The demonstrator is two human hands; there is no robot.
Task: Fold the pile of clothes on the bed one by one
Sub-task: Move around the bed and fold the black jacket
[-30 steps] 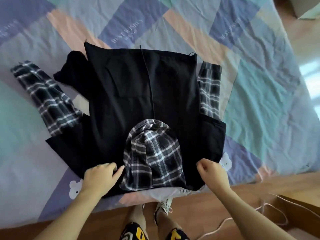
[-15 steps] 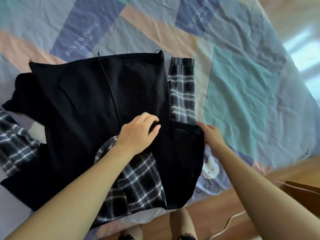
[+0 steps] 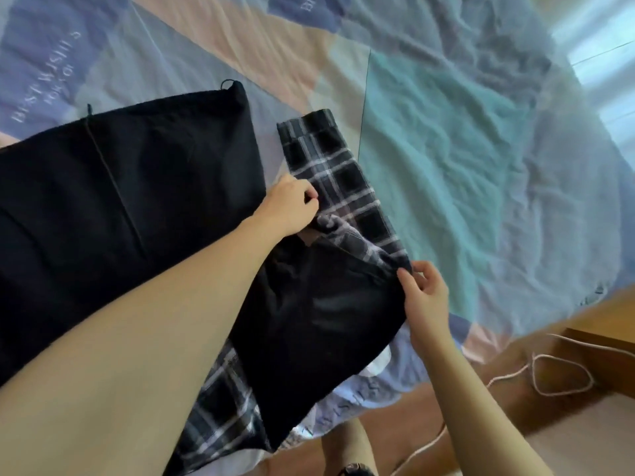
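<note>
A black hooded top [image 3: 144, 187] with plaid sleeves and a plaid hood lies spread back-up on the bed [image 3: 464, 149]. Its right plaid sleeve [image 3: 347, 187] stretches away from the shoulder. My left hand [image 3: 292, 207] reaches across the garment and pinches the sleeve where it joins the body. My right hand [image 3: 426, 293] pinches the sleeve's outer edge at the black shoulder corner [image 3: 388, 269]. The plaid hood [image 3: 223, 413] shows partly under my left forearm. The left sleeve is out of view.
The bed sheet is a patchwork of pastel blocks, wrinkled on the right. The bed's near edge [image 3: 378, 383] runs diagonally at the lower right. Beyond it are a wooden floor, a white cord [image 3: 549, 376], and my feet [image 3: 350, 455].
The view swung right and closer. My left hand moved from the hem near the hood across to the right sleeve joint. My right hand shifted up to the sleeve's outer edge, and the sleeve bunched.
</note>
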